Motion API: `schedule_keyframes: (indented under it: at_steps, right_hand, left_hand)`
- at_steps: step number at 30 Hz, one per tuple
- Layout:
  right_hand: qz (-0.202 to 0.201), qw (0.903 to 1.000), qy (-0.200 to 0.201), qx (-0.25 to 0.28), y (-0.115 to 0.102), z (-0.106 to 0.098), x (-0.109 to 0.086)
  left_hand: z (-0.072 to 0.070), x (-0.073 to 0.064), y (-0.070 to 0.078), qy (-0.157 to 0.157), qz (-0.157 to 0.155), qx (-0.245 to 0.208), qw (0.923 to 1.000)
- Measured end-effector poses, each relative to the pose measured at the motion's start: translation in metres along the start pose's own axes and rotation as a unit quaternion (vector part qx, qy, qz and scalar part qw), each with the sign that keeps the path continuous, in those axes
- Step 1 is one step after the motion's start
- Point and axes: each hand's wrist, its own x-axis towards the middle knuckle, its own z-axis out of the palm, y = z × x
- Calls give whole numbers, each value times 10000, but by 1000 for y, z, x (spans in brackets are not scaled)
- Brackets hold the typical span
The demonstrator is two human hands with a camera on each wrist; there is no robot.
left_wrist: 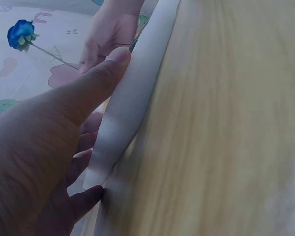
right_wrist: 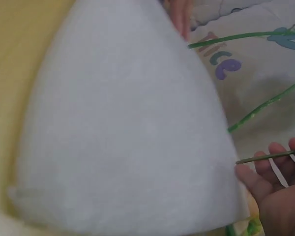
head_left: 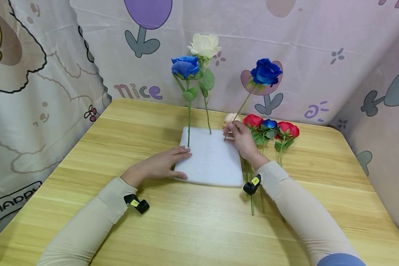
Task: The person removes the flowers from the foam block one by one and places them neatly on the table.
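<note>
Above right hand (head_left: 242, 139), blue bloom (head_left: 266, 71), stem (head_left: 245, 103) pinched

"Any lettering?"
"In the head view, "nice" (head_left: 137, 91) at ten o'clock on the back cloth (head_left: 302, 40), and boxed "HAPPY" (head_left: 14, 202) at eight on the left cloth (head_left: 53, 125)."
"The yellow labels (head_left: 255, 181) on the wrist cameras (head_left: 249, 189)?"
"Too small to read."

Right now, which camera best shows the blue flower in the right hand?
Head view: it shows the blue flower clearly, with most of its stem. Left wrist: bloom and less stem. Right wrist: only lower stem.
</note>
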Motion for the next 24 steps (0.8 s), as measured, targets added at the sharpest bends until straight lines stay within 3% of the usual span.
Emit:
schedule_keyframes:
  at_steps: [5, 11, 24]
  right_hand:
    - [-362, 9980, 4, -515, -6, -3, -4]
    - [-730, 9877, 37, -1381, -8, -7, -12]
    - [-1210, 9805, -71, -1550, -17, -15, -34]
  left_hand:
    - [0, 0, 1, -9, -16, -22, 10000]
    - [1, 0, -2, -1, -28, -4, 10000]
    - [2, 1, -2, -5, -31, 1, 10000]
